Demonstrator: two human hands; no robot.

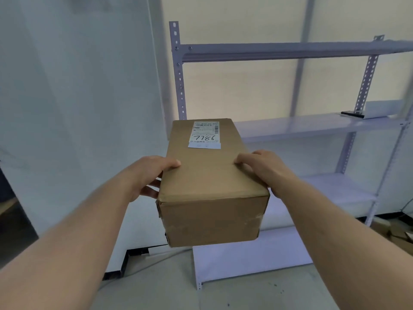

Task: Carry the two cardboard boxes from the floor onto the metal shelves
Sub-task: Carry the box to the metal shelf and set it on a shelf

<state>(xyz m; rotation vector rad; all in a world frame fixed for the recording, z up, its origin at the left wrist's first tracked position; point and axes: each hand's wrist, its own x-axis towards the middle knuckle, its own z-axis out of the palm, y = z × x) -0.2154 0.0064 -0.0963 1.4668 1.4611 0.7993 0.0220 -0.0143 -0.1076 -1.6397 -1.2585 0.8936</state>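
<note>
A brown cardboard box (210, 186) with a white shipping label marked 7186 hangs in the air in front of me, well above the floor. My left hand (152, 175) grips its left side with the thumb on top. My right hand (263, 171) grips its right side the same way. Behind the box stands the white metal shelving (312, 128) with several levels; the box's far end is near the left post at about the middle level. A second box is not in view.
A small white box (377, 109) and a dark flat item (350, 114) lie on the middle shelf at the right. Cardboard scraps (393, 231) lie on the floor at far right. A white wall stands to the left, with a dark floor ledge (134, 253) below.
</note>
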